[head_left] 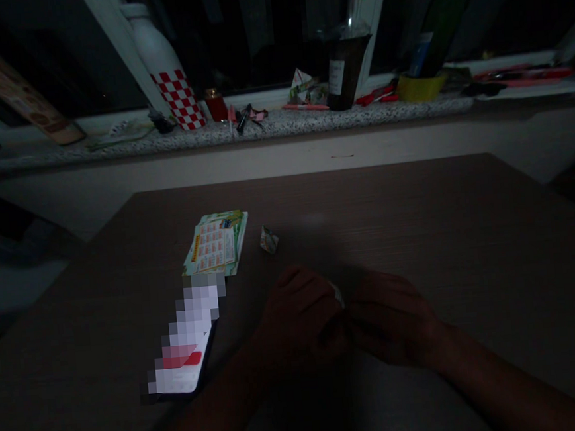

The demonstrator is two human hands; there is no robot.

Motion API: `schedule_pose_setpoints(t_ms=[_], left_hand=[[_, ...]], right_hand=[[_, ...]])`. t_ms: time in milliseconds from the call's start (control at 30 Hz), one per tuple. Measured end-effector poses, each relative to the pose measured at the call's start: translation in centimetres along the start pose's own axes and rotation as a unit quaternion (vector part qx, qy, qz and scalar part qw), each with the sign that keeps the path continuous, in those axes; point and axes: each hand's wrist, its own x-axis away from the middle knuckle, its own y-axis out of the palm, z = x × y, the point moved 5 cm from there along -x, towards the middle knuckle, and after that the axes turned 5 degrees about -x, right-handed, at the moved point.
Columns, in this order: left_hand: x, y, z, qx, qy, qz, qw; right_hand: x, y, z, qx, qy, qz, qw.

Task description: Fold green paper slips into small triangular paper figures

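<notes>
My left hand [303, 317] and my right hand [392, 313] meet low over the table, fingers curled and fingertips together. Between them shows the pale edge of a small piece of paper [338, 295]; the rest of it is hidden by my fingers and deep shadow. Just beyond my left hand lies a small folded paper shape [268, 241], touched by neither hand. To the left of it is a stack of printed green-and-white paper sheets [215, 244]. A phone [190, 376] with a lit, partly blurred screen lies in front of the stack.
The wooden table [441, 210] ends at a wall under a speckled windowsill [290, 123]. On the sill stand a white bottle with red checks [178, 91], a small red jar [216, 106], a dark cup [343, 71], a yellow holder [421, 88] and a green bottle [450, 10].
</notes>
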Motion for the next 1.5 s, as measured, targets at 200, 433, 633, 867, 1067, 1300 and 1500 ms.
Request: schedule_pose_setpoints(t_ms=[200,433,633,867,1067,1300,1500], left_hand=[[0.1,-0.1,-0.3,0.012,-0.009,-0.014,1.0],[0.1,-0.7,-1.0,0.015,-0.021,0.013,1.0],[0.3,-1.4,-2.2,0.018,-0.045,0.008,0.999],[0.1,-1.9,-1.6,0.034,-0.069,0.016,0.997],[0.4,-0.4,-0.6,0.045,-0.025,-0.045,0.998],[0.6,-0.7,-1.2,0.114,-0.056,0.007,0.992],[0.7,-0.4,-1.3,0.157,-0.079,0.029,0.984]], right_hand=[[0.0,-0.2,-0.1,-0.022,0.006,0.02,1.0],[-0.8,-1.3,-0.5,-0.032,0.03,0.045,0.998],[-0.9,-2.5,0.0,-0.036,0.059,0.062,0.996],[-0.5,-2.2,0.6,-0.027,0.066,0.049,0.996],[-0.7,-0.9,0.2,-0.05,0.056,0.021,0.997],[-0.5,-1.4,0.4,-0.066,0.088,0.04,0.993],[-0.4,-1.2,0.6,-0.071,0.097,0.052,0.991]])
